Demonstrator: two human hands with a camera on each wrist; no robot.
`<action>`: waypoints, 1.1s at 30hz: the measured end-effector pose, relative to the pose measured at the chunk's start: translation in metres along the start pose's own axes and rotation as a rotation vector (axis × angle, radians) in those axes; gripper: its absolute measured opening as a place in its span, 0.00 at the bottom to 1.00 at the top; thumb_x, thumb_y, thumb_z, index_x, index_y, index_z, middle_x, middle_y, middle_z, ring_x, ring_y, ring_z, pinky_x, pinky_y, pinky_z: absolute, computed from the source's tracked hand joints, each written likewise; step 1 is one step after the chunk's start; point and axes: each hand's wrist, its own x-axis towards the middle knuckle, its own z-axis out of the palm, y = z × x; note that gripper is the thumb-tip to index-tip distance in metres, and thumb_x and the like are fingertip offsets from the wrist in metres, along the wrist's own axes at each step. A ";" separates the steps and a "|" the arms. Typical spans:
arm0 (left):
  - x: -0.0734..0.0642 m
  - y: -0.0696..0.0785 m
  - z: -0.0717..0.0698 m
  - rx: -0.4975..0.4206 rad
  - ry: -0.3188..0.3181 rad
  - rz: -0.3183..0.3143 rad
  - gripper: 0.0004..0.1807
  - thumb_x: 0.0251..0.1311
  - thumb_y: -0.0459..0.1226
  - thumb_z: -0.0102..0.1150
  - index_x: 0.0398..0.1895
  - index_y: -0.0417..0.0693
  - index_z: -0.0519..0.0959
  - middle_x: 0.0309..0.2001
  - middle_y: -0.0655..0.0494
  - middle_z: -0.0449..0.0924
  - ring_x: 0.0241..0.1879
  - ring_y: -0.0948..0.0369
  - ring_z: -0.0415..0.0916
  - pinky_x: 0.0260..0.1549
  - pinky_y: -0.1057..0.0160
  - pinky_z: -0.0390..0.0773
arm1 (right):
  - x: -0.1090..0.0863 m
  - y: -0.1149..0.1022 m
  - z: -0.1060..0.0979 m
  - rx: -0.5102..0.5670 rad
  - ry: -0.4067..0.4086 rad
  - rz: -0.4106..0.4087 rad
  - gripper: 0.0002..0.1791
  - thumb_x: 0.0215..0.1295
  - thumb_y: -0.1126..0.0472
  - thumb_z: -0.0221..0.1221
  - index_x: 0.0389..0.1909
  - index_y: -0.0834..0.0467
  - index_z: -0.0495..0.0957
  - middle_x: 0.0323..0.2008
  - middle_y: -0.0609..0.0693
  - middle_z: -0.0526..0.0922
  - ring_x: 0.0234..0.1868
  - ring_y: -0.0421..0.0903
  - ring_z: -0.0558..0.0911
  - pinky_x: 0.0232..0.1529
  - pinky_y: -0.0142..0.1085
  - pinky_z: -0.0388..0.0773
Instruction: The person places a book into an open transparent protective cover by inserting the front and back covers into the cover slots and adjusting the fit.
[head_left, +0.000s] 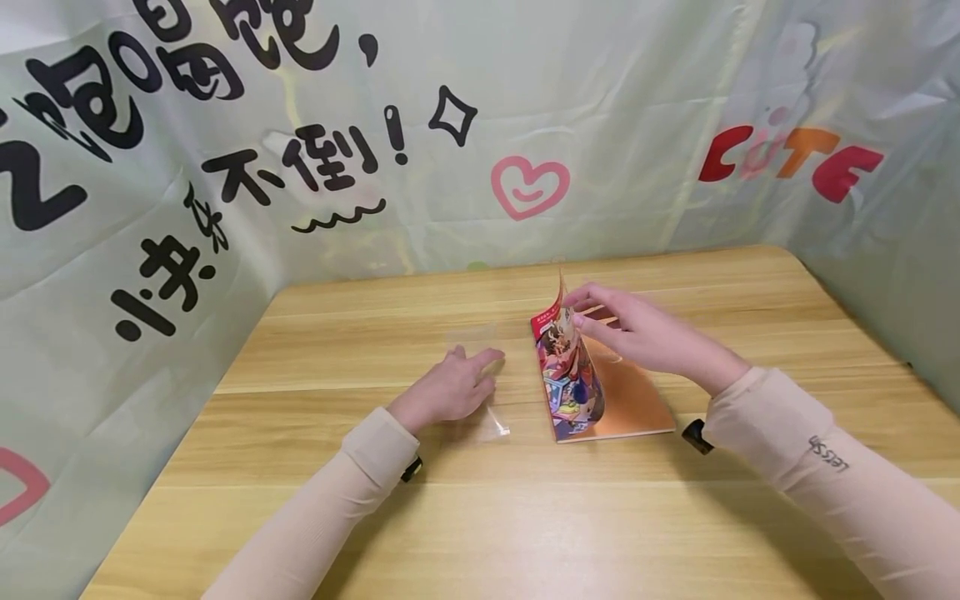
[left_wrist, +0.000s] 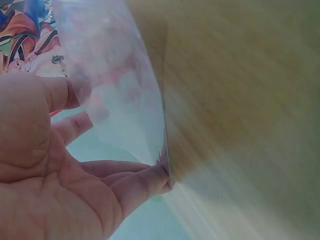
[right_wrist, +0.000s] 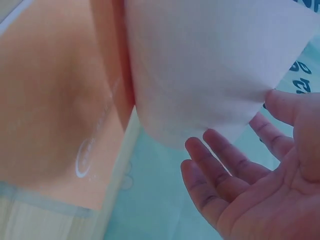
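Note:
A comic book [head_left: 630, 396] lies right of the table's middle, its colourful cover [head_left: 566, 375] raised and bent over an orange page. My right hand [head_left: 626, 329] pinches the cover's free edge between thumb and index finger. In the right wrist view the cover's white inner face [right_wrist: 200, 60] stands beside the orange page [right_wrist: 50, 100]; the other fingers spread close to it. My left hand [head_left: 450, 387] rests over a clear plastic sleeve [head_left: 491, 425] left of the book. Its fingers, fairly straight, touch the sleeve [left_wrist: 120, 90] in the left wrist view.
The wooden table [head_left: 375, 517] has a pale printed cloth [head_left: 637, 100] hung behind it and at both sides. Dark devices sit under both wrists, one [head_left: 697, 436] at the right cuff and one [head_left: 412, 469] at the left.

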 end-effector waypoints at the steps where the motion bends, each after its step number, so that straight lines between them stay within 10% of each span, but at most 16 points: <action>1: 0.000 0.000 0.000 -0.008 0.002 -0.009 0.27 0.84 0.44 0.47 0.82 0.57 0.65 0.76 0.21 0.64 0.76 0.29 0.65 0.71 0.31 0.72 | 0.001 0.001 0.003 0.004 -0.006 -0.008 0.20 0.85 0.54 0.55 0.71 0.56 0.74 0.69 0.60 0.80 0.68 0.62 0.82 0.66 0.61 0.80; 15: -0.001 -0.003 0.001 -0.081 0.049 -0.022 0.34 0.79 0.61 0.50 0.77 0.53 0.65 0.68 0.26 0.71 0.63 0.37 0.79 0.66 0.36 0.77 | 0.007 0.007 0.035 -0.073 -0.055 0.010 0.26 0.88 0.51 0.46 0.81 0.49 0.67 0.79 0.67 0.65 0.79 0.69 0.65 0.75 0.73 0.63; 33: -0.002 -0.001 -0.001 -0.052 0.055 -0.022 0.29 0.81 0.52 0.48 0.76 0.50 0.63 0.58 0.30 0.75 0.46 0.43 0.81 0.51 0.40 0.83 | 0.003 0.009 0.050 -0.120 -0.170 0.007 0.29 0.89 0.50 0.42 0.85 0.46 0.60 0.85 0.73 0.42 0.85 0.73 0.49 0.80 0.71 0.54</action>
